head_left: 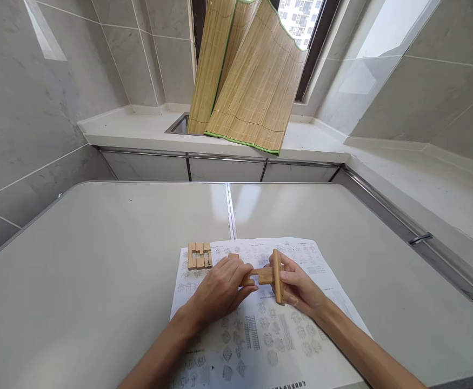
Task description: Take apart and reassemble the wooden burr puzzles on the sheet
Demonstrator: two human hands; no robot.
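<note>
My left hand [224, 283] is closed on the left end of a notched wooden piece [265, 275], above the printed sheet. My right hand [301, 286] grips a wooden bar [278, 276] that stands crosswise at the right end of the notched piece; the two touch. Behind my left fingers the end of another wooden block [233, 255] shows, mostly hidden. Several notched wooden blocks [199, 256] lie side by side at the sheet's upper left corner, one marked with a "3". The white sheet [260, 346] carries small puzzle drawings.
The light table [98, 259] has a seam down its middle. Beyond it a white counter [139, 129] holds a sink [177, 125], with a bamboo mat [256, 86] hanging over it at the window. Tiled walls rise on both sides.
</note>
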